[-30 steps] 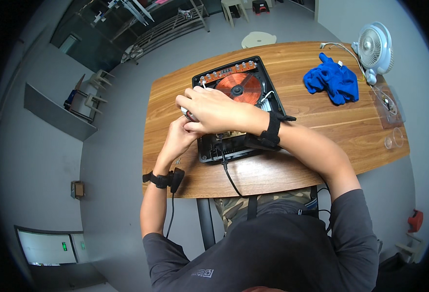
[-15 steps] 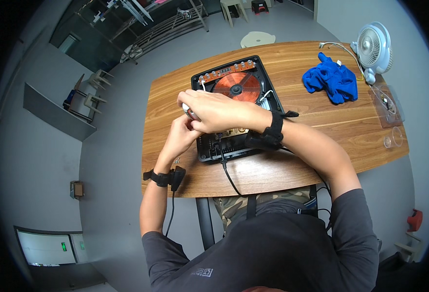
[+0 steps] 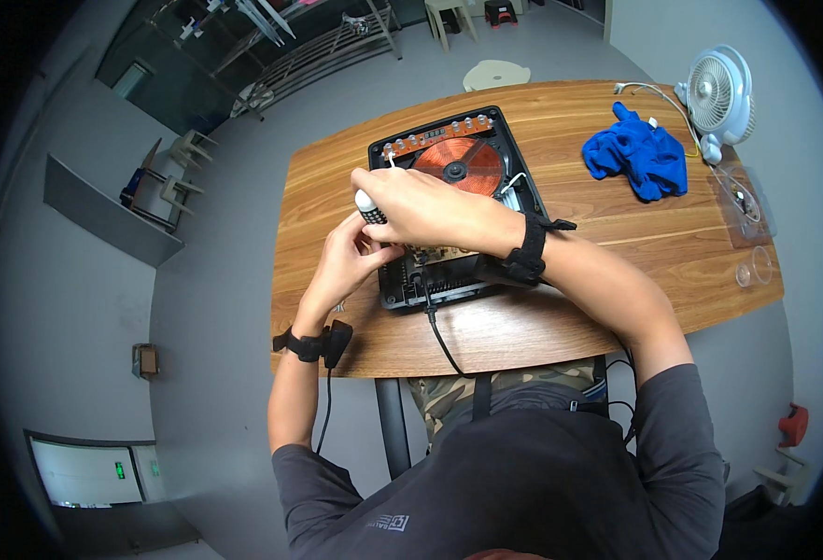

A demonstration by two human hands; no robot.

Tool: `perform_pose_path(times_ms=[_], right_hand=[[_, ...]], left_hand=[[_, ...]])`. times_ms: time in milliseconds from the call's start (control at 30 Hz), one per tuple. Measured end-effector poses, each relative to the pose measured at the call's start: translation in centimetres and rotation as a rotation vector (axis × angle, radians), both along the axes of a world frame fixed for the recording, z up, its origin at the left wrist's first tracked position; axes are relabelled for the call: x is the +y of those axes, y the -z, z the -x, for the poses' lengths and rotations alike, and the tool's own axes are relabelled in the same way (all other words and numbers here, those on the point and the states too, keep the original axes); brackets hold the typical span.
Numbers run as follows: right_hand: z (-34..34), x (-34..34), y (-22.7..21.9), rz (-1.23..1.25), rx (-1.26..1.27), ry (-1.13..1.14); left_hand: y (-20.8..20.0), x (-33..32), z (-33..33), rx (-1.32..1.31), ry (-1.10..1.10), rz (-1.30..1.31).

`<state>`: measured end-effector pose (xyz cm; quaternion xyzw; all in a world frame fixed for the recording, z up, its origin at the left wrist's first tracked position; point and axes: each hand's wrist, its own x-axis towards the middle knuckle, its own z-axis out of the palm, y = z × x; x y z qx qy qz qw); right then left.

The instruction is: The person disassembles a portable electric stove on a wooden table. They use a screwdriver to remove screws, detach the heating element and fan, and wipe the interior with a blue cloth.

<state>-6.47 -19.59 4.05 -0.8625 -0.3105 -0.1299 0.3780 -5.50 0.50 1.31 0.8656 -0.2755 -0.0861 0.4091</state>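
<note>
An opened induction cooker (image 3: pixel 519 154) lies on the wooden table, its round copper coil (image 3: pixel 472 154) and orange button board (image 3: pixel 436 135) exposed. Over its left side, my right hand (image 3: pixel 421 205) is closed around the handle of a screwdriver (image 3: pixel 368 205), white at the end with a black patterned grip. Its tip is hidden under my hands. My left hand (image 3: pixel 346 257) is just below, at the case's left edge, fingers bent and thumb reaching over the case. What those fingers pinch, if anything, cannot be seen. A black power cord (image 3: pixel 439 334) runs from the case's near side.
A crumpled blue cloth (image 3: pixel 635 154) lies to the right on the table (image 3: pixel 561 322). Beyond it stand a small white fan (image 3: pixel 713 93), a clear plastic tray (image 3: pixel 743 201) and a clear cup (image 3: pixel 753 269). Small metal bits (image 3: pixel 338 306) lie by my left wrist.
My right hand has shifted slightly and the screwdriver's handle has turned, showing more of its white end and patterned grip. My left thumb has stretched out further over the case.
</note>
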Motion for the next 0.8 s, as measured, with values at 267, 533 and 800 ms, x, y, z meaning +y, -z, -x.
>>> perform_pose_path(times_ms=[267,533,800], right_hand=[[0.2,0.6,0.0,-0.044,0.024,-0.126],[0.9,0.6,0.1,0.012,-0.083,-0.077],[0.4,0.8,1.0,-0.058,-0.039,-0.107]], left_hand=[[1.9,1.3,-0.4,-0.044,0.080,-0.164],[2.3,0.9,-0.5,0.006,0.049,-0.007],[1.2,-0.7,0.2,-0.161,-0.084,-0.091]])
